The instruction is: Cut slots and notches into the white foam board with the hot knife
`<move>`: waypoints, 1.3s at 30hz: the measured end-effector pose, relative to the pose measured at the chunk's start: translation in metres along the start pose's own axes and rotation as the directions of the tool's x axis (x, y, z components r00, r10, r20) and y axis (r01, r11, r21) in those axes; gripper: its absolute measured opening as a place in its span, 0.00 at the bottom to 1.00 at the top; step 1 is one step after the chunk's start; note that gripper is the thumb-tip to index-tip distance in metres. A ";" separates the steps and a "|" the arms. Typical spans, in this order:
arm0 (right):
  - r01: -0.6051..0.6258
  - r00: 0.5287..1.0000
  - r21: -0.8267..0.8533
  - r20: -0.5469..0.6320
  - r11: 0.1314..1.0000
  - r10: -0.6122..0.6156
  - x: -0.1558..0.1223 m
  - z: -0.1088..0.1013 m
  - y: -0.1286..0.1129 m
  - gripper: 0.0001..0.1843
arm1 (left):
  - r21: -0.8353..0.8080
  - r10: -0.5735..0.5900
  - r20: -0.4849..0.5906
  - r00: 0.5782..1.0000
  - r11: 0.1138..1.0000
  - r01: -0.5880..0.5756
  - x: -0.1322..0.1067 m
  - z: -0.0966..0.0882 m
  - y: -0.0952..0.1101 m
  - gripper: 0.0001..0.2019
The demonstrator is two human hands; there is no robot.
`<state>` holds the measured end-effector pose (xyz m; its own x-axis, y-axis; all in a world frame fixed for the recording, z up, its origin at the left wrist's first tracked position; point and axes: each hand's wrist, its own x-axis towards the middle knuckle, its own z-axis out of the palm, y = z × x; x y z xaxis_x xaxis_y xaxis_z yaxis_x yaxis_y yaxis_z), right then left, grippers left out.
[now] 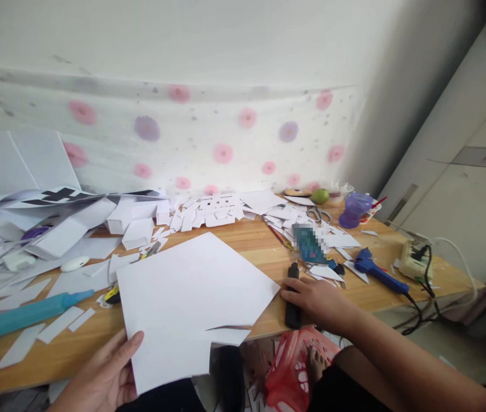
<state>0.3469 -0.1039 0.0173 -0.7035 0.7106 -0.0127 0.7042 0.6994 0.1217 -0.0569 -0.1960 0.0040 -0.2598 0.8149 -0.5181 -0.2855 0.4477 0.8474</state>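
Observation:
A large white sheet of stiff board lies over the front edge of the wooden table, with a cut slit and a notch on its near right side. My left hand grips its lower left edge, thumb on top and fingers underneath. My right hand rests beside the sheet's right corner, its fingers closed over a black utility knife lying on the wood; no blade shows. Just beyond this hand are a pixelated phone-like object and white paper scraps.
White offcuts and folded boxes crowd the table's left and back. A teal tube lies at left. To the right are a blue glue gun, scissors, a purple cup and a corded power strip. A red plastic basket stands below.

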 end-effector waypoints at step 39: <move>0.203 0.585 0.956 -0.290 0.210 0.757 0.020 0.001 -0.028 0.17 | 0.403 0.199 0.898 0.393 -0.011 -0.915 0.040 0.121 -0.003 0.25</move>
<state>0.3137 -0.1093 0.0123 0.0937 0.9231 0.3729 0.0957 0.3645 -0.9263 0.0454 -0.1200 -0.0050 0.6692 0.7398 0.0697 0.6125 -0.6023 0.5119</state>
